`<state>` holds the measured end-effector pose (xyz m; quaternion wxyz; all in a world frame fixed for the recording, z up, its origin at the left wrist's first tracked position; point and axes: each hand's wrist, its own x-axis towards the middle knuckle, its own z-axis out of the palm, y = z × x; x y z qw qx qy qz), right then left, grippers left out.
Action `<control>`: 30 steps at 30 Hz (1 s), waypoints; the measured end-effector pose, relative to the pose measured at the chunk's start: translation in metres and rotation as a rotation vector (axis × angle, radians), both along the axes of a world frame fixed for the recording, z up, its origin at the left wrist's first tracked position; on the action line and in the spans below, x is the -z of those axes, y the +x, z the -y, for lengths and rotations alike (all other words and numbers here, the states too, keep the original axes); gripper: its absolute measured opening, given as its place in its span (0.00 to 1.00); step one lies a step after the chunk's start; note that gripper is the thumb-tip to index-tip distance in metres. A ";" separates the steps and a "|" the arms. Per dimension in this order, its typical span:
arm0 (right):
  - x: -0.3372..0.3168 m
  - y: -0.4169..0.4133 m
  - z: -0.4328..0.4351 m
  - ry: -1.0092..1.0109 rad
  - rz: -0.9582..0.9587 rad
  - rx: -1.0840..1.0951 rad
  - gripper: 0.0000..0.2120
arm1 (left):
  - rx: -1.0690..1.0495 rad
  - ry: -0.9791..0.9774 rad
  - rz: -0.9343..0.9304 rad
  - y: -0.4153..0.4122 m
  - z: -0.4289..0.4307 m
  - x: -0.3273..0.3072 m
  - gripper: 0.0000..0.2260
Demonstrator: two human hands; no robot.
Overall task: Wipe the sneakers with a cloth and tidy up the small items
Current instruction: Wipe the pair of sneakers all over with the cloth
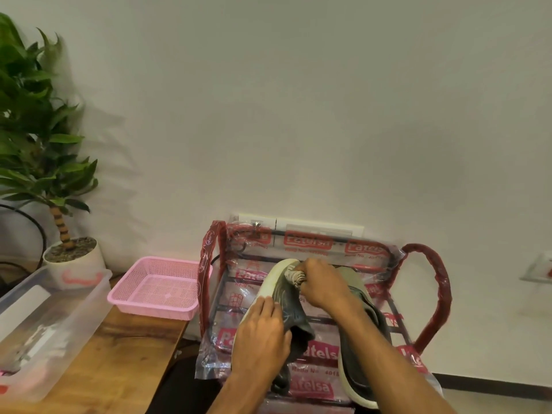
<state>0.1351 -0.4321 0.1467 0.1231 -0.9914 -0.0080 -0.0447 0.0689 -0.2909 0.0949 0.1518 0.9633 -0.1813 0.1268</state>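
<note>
Two grey-green sneakers with pale soles lie on a plastic-wrapped rack. My left hand [263, 333] grips the left sneaker [283, 297] at its heel end, fingers curled over the upper. My right hand [322, 285] clutches a bunched beige cloth [294, 276] and presses it onto that sneaker's toe. The right sneaker [358, 363] rests beside it, partly hidden under my right forearm.
The rack [427, 297] has red wrapped side loops and stands against a white wall. A pink mesh basket [155, 288] sits on the wooden table [119, 354] to the left, with a clear plastic bin [44, 318] and a potted plant [71, 255] beyond.
</note>
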 end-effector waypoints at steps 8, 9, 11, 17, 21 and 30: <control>0.022 -0.022 -0.014 0.115 -0.064 -0.065 0.05 | 0.004 0.025 0.007 0.004 -0.003 0.003 0.23; 0.021 -0.022 -0.010 0.083 -0.049 -0.051 0.04 | 0.017 0.039 0.005 0.002 -0.001 0.003 0.24; 0.018 -0.021 -0.008 -0.048 -0.003 -0.039 0.06 | 0.027 0.059 0.000 0.001 0.001 0.004 0.25; 0.021 -0.021 -0.022 -0.186 -0.002 -0.110 0.11 | 0.008 0.013 0.004 0.007 -0.006 0.002 0.22; 0.012 -0.022 -0.020 -0.147 -0.031 -0.192 0.08 | -0.005 -0.014 -0.009 0.009 -0.007 0.001 0.20; 0.016 -0.012 -0.020 -0.246 -0.080 -0.207 0.07 | -0.021 -0.019 -0.023 0.010 -0.009 0.000 0.18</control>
